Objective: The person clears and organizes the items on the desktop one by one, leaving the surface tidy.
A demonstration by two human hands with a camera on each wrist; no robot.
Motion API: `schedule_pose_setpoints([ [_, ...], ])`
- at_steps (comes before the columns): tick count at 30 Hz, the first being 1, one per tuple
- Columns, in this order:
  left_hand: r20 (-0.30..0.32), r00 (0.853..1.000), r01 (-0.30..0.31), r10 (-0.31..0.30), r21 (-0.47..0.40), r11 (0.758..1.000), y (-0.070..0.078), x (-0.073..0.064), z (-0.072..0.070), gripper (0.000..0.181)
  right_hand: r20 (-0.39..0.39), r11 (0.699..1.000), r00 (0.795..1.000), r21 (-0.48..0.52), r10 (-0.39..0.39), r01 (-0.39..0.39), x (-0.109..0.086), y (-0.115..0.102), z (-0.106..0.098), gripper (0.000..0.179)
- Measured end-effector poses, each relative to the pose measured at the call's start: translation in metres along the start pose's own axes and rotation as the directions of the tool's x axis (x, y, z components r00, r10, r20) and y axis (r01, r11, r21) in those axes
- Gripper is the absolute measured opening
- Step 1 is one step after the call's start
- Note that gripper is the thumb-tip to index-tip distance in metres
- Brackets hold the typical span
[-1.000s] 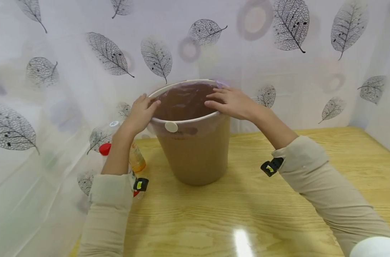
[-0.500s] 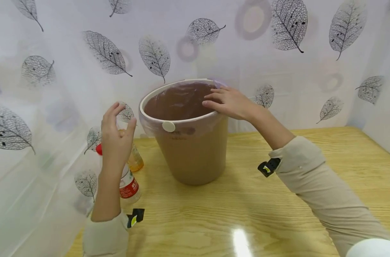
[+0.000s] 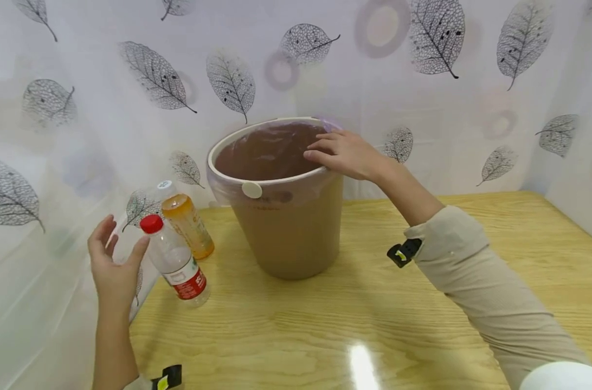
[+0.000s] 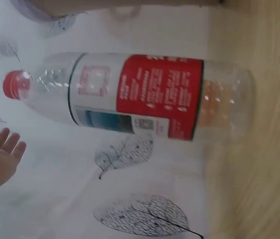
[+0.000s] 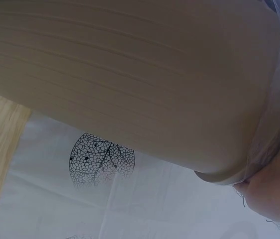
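Observation:
A brown trash bin (image 3: 291,233) with a cream rim stands on the table, lined with a thin translucent purple bag (image 3: 223,187). My right hand (image 3: 352,154) rests on the bin's right rim, fingers extended over its inner edge. My left hand (image 3: 113,271) is in the air at the left, thumb and fingers spread, holding nothing. Just right of it, apart from the fingers, a clear plastic bottle (image 3: 171,254) stands upright with a red cap and a red-and-white label. The left wrist view shows that bottle (image 4: 100,94) large, with fingertips at the left edge.
Behind the red-capped bottle stands an orange-tinted bottle (image 3: 186,222) with a white cap. A leaf-printed translucent curtain (image 3: 276,59) hangs behind and to the left of the wooden table (image 3: 276,336). A white rounded object (image 3: 564,376) shows at the bottom right.
My left hand has let go of the bin's left rim and moved left and down, beside the bottles, which are now uncovered. My right hand has stayed on the rim.

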State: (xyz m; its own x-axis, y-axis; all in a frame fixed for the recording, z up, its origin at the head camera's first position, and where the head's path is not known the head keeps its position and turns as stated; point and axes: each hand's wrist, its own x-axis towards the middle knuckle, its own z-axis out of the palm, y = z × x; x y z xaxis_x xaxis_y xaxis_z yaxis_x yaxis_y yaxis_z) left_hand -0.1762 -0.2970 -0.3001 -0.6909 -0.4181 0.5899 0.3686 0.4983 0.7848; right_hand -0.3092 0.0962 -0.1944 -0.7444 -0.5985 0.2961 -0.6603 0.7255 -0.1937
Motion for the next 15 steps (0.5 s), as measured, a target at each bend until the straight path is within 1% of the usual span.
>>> schedule_pose_setpoints([
  [2,0.053,0.996,0.066,-0.064,-0.021,0.998,-0.012,-0.001,-0.006,0.064,-0.002,1.000,1.000,-0.001,-0.003,0.003,0.000,-0.001,-0.001,0.047],
  [4,0.091,0.991,0.103,-0.094,-0.092,0.990,-0.027,-0.005,-0.008,0.066,-0.002,1.000,1.000,0.001,-0.002,0.002,-0.001,-0.001,-0.002,0.047],
  [5,0.107,0.988,0.126,-0.114,-0.117,0.985,-0.037,-0.008,-0.008,0.067,0.000,1.000,1.000,0.001,-0.002,0.002,-0.001,-0.001,-0.002,0.047],
  [7,0.157,0.977,0.172,-0.146,-0.165,0.971,-0.057,-0.015,-0.008,0.068,-0.001,1.000,1.000,0.001,0.000,0.000,0.000,-0.001,-0.003,0.047],
  [9,0.222,0.964,0.192,-0.144,-0.210,0.959,-0.083,-0.021,-0.010,0.068,-0.008,1.000,1.000,0.000,-0.006,0.006,0.000,-0.001,-0.003,0.046],
  [10,0.257,0.955,0.209,-0.150,-0.217,0.954,-0.094,-0.023,-0.011,0.068,-0.011,1.000,1.000,0.000,-0.009,0.009,0.000,-0.001,-0.002,0.045],
  [11,0.299,0.941,0.231,-0.160,-0.222,0.947,-0.102,-0.025,-0.012,0.067,-0.015,1.000,1.000,0.000,-0.013,0.013,0.000,-0.001,-0.002,0.045],
  [12,0.341,0.927,0.241,-0.156,-0.224,0.944,-0.110,-0.027,-0.014,0.066,-0.018,1.000,1.000,0.000,-0.016,0.016,0.000,-0.001,-0.002,0.044],
  [14,0.415,0.896,0.269,-0.159,-0.220,0.938,-0.118,-0.029,-0.016,0.066,-0.021,1.000,1.000,0.002,-0.018,0.018,-0.001,-0.001,-0.001,0.044],
  [15,0.437,0.883,0.286,-0.172,-0.209,0.935,-0.119,-0.029,-0.016,0.065,-0.020,1.000,1.000,0.006,-0.013,0.013,-0.001,-0.001,-0.001,0.044],
])
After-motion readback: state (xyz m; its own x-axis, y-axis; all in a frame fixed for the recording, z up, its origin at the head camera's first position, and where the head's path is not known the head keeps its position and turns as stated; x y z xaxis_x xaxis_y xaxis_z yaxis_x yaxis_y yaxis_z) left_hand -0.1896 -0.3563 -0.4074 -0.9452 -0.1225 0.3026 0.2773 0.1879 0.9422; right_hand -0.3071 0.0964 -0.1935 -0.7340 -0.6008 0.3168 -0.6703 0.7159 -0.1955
